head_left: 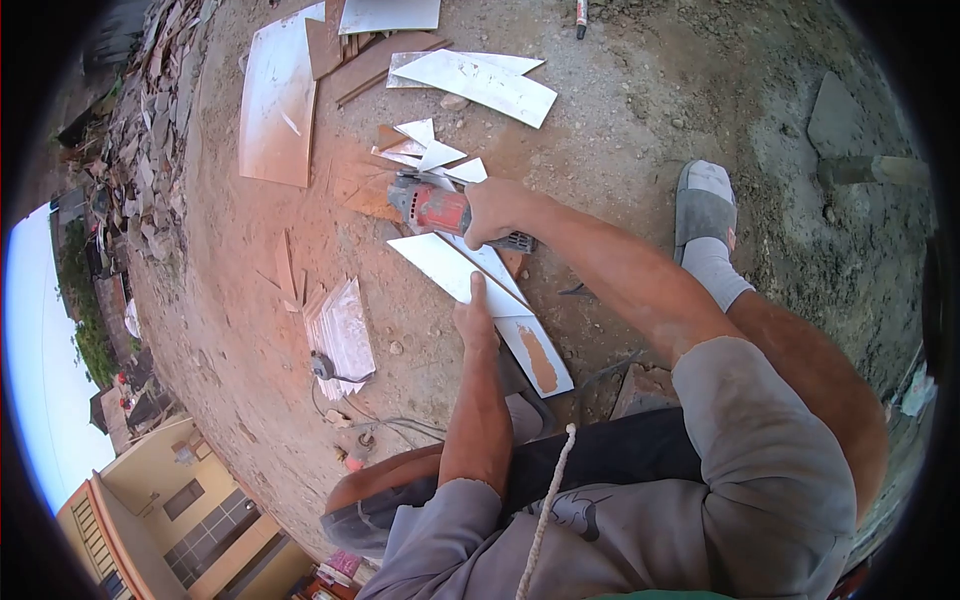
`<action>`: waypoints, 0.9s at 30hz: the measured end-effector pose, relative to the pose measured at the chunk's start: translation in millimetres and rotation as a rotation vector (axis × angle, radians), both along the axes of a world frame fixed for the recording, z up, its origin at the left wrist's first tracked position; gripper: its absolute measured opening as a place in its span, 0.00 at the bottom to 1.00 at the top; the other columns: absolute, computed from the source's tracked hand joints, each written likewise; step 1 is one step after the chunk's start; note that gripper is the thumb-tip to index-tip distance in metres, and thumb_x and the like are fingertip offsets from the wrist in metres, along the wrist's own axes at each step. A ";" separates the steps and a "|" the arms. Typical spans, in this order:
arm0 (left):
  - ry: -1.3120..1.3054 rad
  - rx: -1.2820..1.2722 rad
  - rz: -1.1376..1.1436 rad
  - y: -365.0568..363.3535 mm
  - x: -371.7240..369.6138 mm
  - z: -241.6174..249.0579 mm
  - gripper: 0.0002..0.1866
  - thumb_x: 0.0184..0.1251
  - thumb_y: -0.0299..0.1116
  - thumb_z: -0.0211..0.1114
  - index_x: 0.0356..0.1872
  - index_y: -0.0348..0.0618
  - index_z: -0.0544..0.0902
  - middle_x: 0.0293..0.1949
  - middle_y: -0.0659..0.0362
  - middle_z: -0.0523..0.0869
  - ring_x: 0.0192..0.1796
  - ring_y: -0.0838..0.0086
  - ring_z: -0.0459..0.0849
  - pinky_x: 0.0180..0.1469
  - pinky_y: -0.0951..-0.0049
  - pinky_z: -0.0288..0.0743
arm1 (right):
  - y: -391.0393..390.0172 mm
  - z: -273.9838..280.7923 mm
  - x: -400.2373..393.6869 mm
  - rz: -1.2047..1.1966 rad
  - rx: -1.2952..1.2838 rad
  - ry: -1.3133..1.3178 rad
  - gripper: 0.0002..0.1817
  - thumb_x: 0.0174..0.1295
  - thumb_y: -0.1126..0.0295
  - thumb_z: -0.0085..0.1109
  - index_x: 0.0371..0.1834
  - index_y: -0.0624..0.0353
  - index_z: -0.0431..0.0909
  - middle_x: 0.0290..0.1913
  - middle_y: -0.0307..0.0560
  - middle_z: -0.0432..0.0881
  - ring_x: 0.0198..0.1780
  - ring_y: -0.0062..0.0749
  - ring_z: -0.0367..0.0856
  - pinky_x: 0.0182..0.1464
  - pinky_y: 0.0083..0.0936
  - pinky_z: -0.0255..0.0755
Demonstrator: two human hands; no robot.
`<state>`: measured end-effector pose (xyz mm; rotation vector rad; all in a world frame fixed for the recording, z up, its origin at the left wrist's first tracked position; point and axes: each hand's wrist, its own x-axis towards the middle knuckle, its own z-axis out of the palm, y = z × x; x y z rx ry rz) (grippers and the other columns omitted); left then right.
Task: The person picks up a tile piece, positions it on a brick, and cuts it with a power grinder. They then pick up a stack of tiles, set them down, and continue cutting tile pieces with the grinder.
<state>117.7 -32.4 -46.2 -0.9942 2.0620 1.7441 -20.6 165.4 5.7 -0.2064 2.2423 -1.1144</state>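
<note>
My right hand (495,212) grips a red angle grinder (432,208), its head pointing left over the far end of a white tile (452,267). That tile lies on the dirt ground as a long strip running towards me. My left hand (476,322) presses flat on the tile's near part, fingers closed on its edge. Small white tile offcuts (432,155) lie just beyond the grinder. The grinder's disc is hidden by its body.
Larger white tile pieces (478,80) and a big board (277,100) lie farther out. A stack of tiles (340,335) sits to the left with a cable near it. My foot in a grey sandal (706,215) rests right of the tile. Rubble borders the left edge.
</note>
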 end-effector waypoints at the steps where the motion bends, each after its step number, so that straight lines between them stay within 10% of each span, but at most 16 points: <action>1: 0.002 0.001 0.007 0.4 0.3 0.9 0.32 0.72 0.47 0.68 0.62 0.25 0.76 0.53 0.52 0.85 0.50 0.69 0.84 0.53 0.67 0.77 | 0.8 -0.2 2.4 0.007 0.001 0.002 0.35 0.36 0.57 0.71 0.48 0.72 0.81 0.44 0.70 0.86 0.47 0.56 0.87 0.51 0.38 0.81; 11: 0.126 -0.469 -0.044 2.2 -8.7 -1.5 0.44 0.55 0.52 0.79 0.61 0.24 0.73 0.52 0.41 0.84 0.54 0.51 0.85 0.59 0.58 0.76 | 41.4 47.3 30.8 -0.106 0.082 0.120 0.38 0.32 0.50 0.74 0.44 0.71 0.83 0.44 0.69 0.86 0.46 0.56 0.86 0.49 0.38 0.79; 20: -0.038 -0.560 -0.118 6.6 -17.8 -7.3 0.56 0.45 0.55 0.81 0.67 0.24 0.65 0.64 0.35 0.73 0.67 0.42 0.73 0.68 0.52 0.70 | 119.2 245.2 27.4 -0.257 0.333 0.272 0.26 0.41 0.58 0.71 0.42 0.65 0.84 0.32 0.49 0.86 0.32 0.33 0.84 0.38 0.29 0.78; 27: 0.142 -0.664 -0.239 12.2 -1.2 14.1 0.48 0.43 0.45 0.78 0.63 0.26 0.68 0.59 0.35 0.76 0.63 0.43 0.76 0.65 0.54 0.72 | 160.2 225.6 29.0 -0.284 0.127 0.333 0.28 0.39 0.52 0.72 0.37 0.66 0.86 0.33 0.53 0.87 0.34 0.39 0.85 0.42 0.32 0.77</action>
